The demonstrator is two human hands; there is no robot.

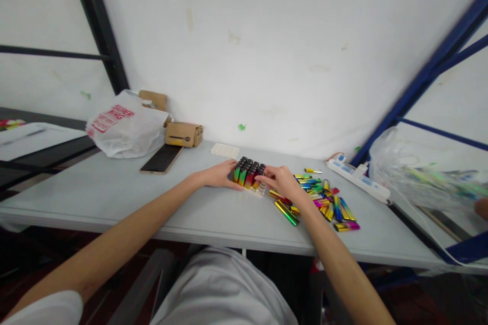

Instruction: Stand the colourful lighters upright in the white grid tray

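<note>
Several lighters with black tops and shiny green, red and yellow bodies [241,176] stand upright in rows in a pale plastic tray [260,192]. Round the left side of this group is my left hand [221,174], its thumb along the front and fingers behind. My right hand [281,181] is at the tray's right end, thumb and fingers closed together on a lighter whose body they mostly hide. Close to the right of that hand lies a loose pile of metallic-coloured lighters [316,198], among them a green and yellow one [286,212] near the front.
An empty-looking pale tray [225,150] lies by the wall. To the left are a phone [161,158], a small cardboard box [183,134] and a white plastic bag [127,124]. A power strip [358,179] and a clear plastic bag [415,162] are at the right.
</note>
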